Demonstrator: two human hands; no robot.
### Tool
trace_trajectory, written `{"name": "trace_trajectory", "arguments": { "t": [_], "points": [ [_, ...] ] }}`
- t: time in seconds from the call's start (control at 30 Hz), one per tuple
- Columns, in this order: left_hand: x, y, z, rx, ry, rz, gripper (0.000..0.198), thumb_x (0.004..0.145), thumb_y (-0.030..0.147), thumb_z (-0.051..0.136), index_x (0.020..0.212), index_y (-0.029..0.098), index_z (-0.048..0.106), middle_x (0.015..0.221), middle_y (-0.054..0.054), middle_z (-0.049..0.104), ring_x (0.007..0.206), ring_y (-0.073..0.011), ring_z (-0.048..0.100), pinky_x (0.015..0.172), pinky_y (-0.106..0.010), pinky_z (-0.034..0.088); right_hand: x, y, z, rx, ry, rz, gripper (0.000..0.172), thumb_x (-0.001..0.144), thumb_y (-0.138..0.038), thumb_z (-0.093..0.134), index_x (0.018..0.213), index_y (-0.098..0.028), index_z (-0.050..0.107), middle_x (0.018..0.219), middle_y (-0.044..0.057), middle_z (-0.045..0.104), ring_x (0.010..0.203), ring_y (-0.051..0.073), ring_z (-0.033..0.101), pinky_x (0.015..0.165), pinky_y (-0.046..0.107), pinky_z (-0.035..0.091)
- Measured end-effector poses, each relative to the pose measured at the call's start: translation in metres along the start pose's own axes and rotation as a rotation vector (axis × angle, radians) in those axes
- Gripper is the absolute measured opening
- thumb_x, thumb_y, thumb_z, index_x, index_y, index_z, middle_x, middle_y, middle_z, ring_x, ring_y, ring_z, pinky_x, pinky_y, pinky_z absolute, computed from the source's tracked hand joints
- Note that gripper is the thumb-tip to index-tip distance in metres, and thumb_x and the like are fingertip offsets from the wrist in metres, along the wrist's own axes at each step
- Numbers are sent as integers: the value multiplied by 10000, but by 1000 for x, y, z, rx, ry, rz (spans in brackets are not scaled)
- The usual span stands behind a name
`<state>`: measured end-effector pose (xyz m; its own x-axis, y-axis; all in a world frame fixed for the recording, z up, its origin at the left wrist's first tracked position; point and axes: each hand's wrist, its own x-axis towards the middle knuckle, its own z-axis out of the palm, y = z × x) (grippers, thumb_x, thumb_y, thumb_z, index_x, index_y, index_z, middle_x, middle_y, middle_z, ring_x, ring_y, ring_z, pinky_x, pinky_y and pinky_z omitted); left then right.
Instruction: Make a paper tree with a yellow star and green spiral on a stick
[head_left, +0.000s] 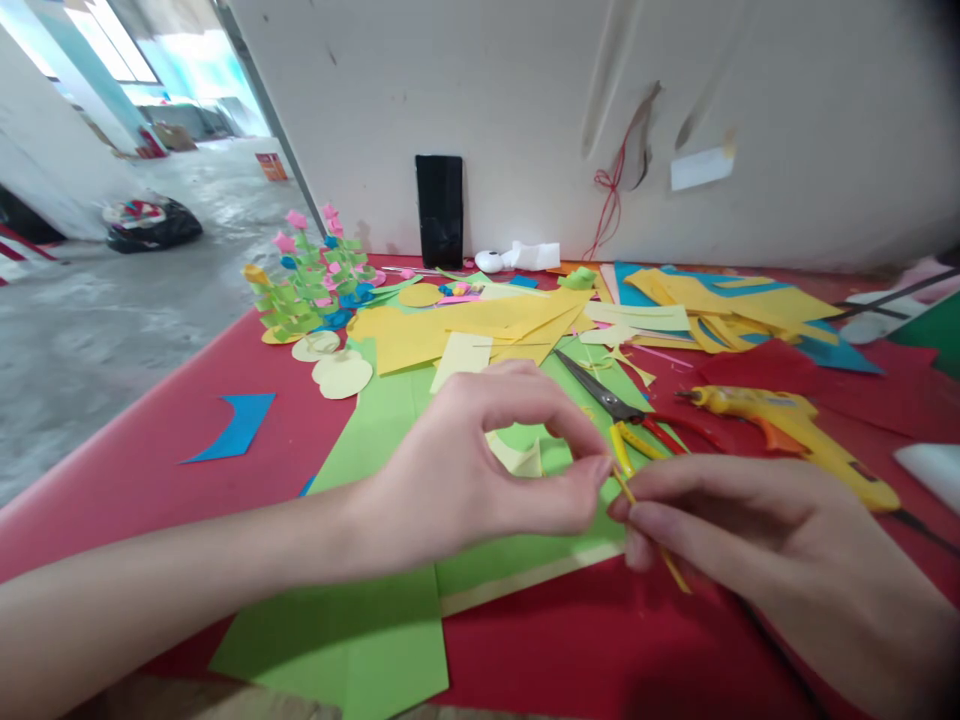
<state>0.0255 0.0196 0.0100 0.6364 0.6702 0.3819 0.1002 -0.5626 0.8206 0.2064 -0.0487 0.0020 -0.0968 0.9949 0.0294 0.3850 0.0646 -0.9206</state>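
A thin yellow paper strip point(673, 568) stretches between my two hands, low over the red table. My left hand point(495, 450) pinches its upper end between thumb and forefinger. Farther down the strip, the thumb and fingertips of my right hand point(765, 540) close on it, and its loose end sticks out below them. Just beyond the fingertips lie scissors point(611, 400) with red and yellow handles, blades pointing away to the left. Light green paper sheets point(375, 620) spread beneath my left hand, with a pale cut scrap point(517, 455) showing through the loop of its fingers.
A yellow glue gun point(795, 420) lies at the right. Behind are yellow paper sheets point(465, 325), with paper flowers point(322, 265) at the back left near pale paper discs point(341, 373). A black phone point(440, 212) leans on the white wall. A blue scrap point(240, 425) rests at the left.
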Motion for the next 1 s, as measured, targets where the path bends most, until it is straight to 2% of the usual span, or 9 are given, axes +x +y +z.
{"name": "trace_trajectory", "arguments": {
  "t": [0.13,0.23,0.33,0.5,0.67,0.83,1.0],
  "points": [
    [5,1,-5,18,-106,-49,71,718,109,607,674,165,609,683,24,643,692,-112,564,793,-270,437,4,0,-13,-171,-4,-109,83,720,-292,643,662,-298,703,556,-43,683,432,108,592,378,113,461],
    [7,-1,-6,-4,-201,-61,84,690,65,584,691,144,615,682,17,635,688,-108,559,728,-243,443,8,0,-22,-301,-37,-211,89,717,-258,644,664,-298,703,452,-57,624,345,83,521,307,96,402],
    [7,-2,-6,-24,-248,-82,89,689,68,571,701,141,620,693,10,640,691,-112,559,717,-245,451,11,0,-24,-357,-50,-254,85,713,-257,646,661,-291,705,416,-57,599,327,79,506,294,97,389],
    [6,-2,-5,-56,-244,-115,78,695,80,587,708,151,617,697,13,638,693,-111,556,714,-237,455,11,2,-23,-402,-23,-205,117,718,-335,639,657,-276,719,419,-24,602,325,103,494,302,149,402],
    [7,-3,-5,-31,-260,-172,48,724,120,585,696,150,609,673,21,615,667,-95,537,669,-210,440,10,2,-24,-407,-53,-222,101,722,-301,638,664,-275,717,398,-35,583,317,91,483,287,134,380],
    [6,-7,-4,-75,-270,-211,59,702,103,585,681,157,584,688,30,593,686,-94,535,683,-212,429,10,4,-23,-368,-89,-242,92,725,-254,640,680,-298,707,461,-58,631,359,87,544,305,107,409],
    [4,-4,-2,-89,-246,-218,75,681,75,574,668,146,591,684,25,607,697,-97,544,695,-213,429,8,7,-24,-417,-86,-298,88,742,-292,628,693,-313,698,531,-70,669,393,95,582,312,111,431]
  ]
}}
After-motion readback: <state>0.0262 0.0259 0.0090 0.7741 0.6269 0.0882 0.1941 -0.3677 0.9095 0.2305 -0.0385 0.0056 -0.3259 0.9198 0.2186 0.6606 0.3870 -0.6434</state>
